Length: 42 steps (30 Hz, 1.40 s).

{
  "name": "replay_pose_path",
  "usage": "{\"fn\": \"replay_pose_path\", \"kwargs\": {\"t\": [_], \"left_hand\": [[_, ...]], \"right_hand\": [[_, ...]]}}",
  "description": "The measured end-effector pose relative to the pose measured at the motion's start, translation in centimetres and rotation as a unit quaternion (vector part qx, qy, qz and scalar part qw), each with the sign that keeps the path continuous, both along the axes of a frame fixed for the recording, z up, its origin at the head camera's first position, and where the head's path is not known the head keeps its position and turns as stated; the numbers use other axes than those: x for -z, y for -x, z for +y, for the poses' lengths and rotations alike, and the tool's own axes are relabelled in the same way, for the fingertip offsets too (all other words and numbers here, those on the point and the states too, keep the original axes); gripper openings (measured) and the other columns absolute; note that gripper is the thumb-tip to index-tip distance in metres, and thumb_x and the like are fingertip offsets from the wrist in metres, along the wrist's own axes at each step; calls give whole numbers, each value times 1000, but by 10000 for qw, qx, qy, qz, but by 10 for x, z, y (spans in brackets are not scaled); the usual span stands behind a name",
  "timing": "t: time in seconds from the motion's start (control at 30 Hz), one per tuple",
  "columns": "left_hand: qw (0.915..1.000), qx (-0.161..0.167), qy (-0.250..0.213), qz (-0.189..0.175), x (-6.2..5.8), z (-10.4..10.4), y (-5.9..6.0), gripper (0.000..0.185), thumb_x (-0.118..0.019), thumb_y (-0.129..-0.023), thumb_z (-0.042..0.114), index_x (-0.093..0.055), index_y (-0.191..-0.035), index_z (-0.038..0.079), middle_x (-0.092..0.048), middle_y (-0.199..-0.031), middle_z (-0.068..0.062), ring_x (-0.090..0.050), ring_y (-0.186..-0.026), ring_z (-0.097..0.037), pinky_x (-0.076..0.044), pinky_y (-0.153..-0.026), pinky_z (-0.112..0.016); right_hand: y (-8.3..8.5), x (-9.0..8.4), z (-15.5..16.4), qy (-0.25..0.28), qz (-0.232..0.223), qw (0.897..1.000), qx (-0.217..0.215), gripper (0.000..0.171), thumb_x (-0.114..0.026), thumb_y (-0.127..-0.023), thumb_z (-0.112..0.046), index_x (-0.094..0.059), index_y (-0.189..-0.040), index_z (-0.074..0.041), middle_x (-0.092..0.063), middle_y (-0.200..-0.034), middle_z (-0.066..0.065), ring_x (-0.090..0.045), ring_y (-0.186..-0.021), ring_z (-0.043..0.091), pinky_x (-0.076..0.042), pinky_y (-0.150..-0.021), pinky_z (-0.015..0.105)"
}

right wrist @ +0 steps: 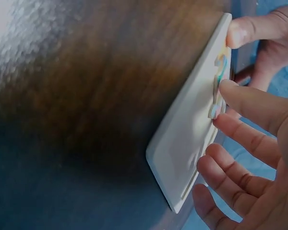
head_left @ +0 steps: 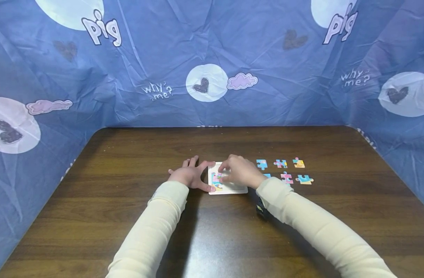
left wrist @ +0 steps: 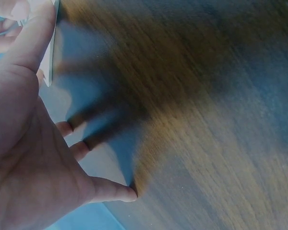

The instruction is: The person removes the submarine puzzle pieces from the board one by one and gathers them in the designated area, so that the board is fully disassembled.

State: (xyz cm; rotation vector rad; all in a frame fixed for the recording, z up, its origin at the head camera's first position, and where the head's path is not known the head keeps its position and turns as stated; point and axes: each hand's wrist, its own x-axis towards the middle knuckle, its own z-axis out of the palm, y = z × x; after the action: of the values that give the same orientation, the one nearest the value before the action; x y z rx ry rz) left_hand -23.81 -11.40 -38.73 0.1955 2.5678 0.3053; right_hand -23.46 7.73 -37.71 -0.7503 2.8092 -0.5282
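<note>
**Seating a piece in the tray**

Right hand (head_left: 240,172) first: we have it lying over the white puzzle tray (head_left: 232,189), fingers loosely spread and nearly straight, the index fingertip (right wrist: 229,87) pressing on a coloured puzzle piece (right wrist: 220,81) near the tray's left edge. It grips nothing; it only pushes down. Our left hand (head_left: 190,174) lies flat on the counter (head_left: 128,216) just beside the tray, fingers spread, with its thumb (right wrist: 245,29) against the tray's left rim to steady it.

The piece we are working on sits inside the tray, at its left side, beside a little patch of colour (head_left: 217,181) already laid there. Whether it is fully down in its place we cannot tell from these views.

To do this well, we judge that the pressure should come straight down through the fingertip, not sideways, so the tray does not skid across the smooth wood. The left thumb should brace the rim without creeping over the piece. If the tabs resist, better to lift and re-align than to force them.

Further right, well apart from the tray, six loose pieces (head_left: 285,170) lie in two rows on the counter. Behind it all hangs a blue printed cloth (head_left: 212,58).
</note>
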Motion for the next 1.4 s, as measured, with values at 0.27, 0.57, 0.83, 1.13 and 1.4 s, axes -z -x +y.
{"fn": "replay_pose_path", "kwargs": {"t": [0.27,0.57,0.83,1.13,1.4], "left_hand": [[10000,-14,-14,66,-6,0,-6,95,-77,-83,60,-22,-159,45,-2,-170,-12,-4,-155,-36,-11,-104,-84],[10000,-48,-20,13,0,1,-1,100,-78,-80,62,-19,-160,48,2,-171,-11,-1,-155,-37,-9,-105,-84],[10000,-5,18,68,-2,1,-3,97,-77,-82,62,-21,-160,46,-1,-170,-11,-3,-155,-36,-10,-105,-84],[10000,-11,-16,67,-9,1,-8,96,-78,-82,60,-23,-159,44,-2,-170,-12,-5,-155,-37,-13,-103,-85],[10000,16,-53,82,0,-1,-2,97,-77,-82,62,-21,-160,46,0,-171,-11,-2,-155,-37,-11,-104,-85]], "right_hand": [[4,1,-8,29,-164,9996,235,22,-86,-83,-22,-74,-100,-15,-62,-99,2,-58,-91,20,-51,-81,40],[10,-5,-5,580,-293,9977,201,17,-81,-87,-17,-67,-81,-12,-60,-89,3,-55,-84,18,-46,-75,32],[16,-13,8,742,-505,9956,263,12,-78,-90,-15,-71,-80,-12,-66,-83,0,-56,-81,16,-46,-73,30],[11,-5,11,38,-231,9993,300,20,-81,-88,-26,-75,-99,-10,-61,-97,7,-54,-89,22,-49,-79,38],[8,-4,7,-534,174,9982,208,26,-86,-83,-25,-75,-103,-12,-58,-101,6,-55,-93,24,-52,-84,41]]}}
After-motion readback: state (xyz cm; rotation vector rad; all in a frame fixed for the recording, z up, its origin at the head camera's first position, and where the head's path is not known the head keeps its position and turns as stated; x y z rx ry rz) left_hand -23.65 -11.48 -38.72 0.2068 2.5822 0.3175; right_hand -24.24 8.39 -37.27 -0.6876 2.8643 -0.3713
